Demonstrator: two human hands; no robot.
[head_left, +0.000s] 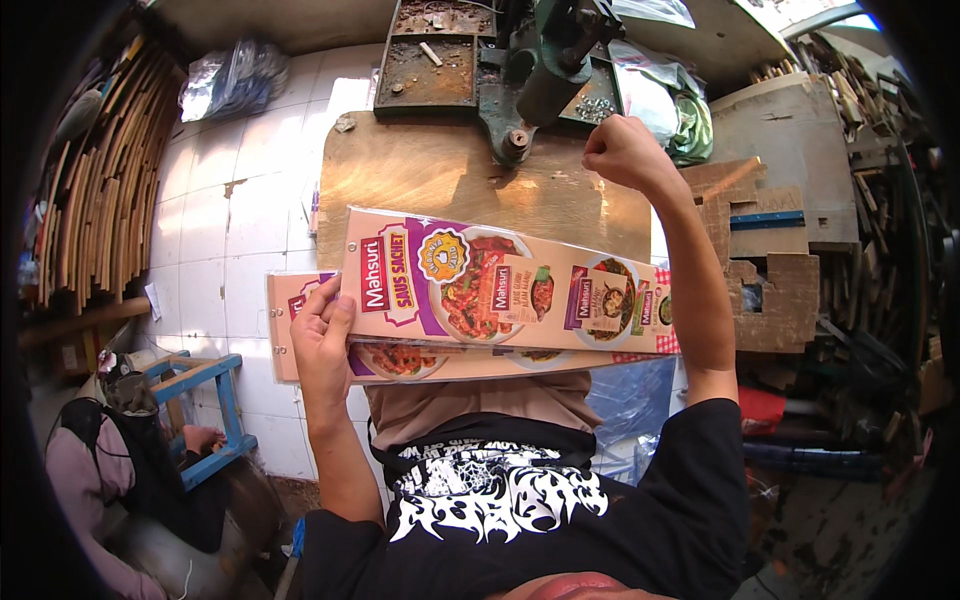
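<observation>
Near side of green press (545,88): lower printed card (470,364) beneath upper printed card (505,283). Your left hand (326,322) grasps upper printed card's left end. Your right hand (630,153) clenched, just right of green press (anything inside? cannot tell). Step looks like eyelet setting; next move probably calls for steadying card corner at green press.

A workshop (green press (545,92), stacked boards (112,185)).
</observation>
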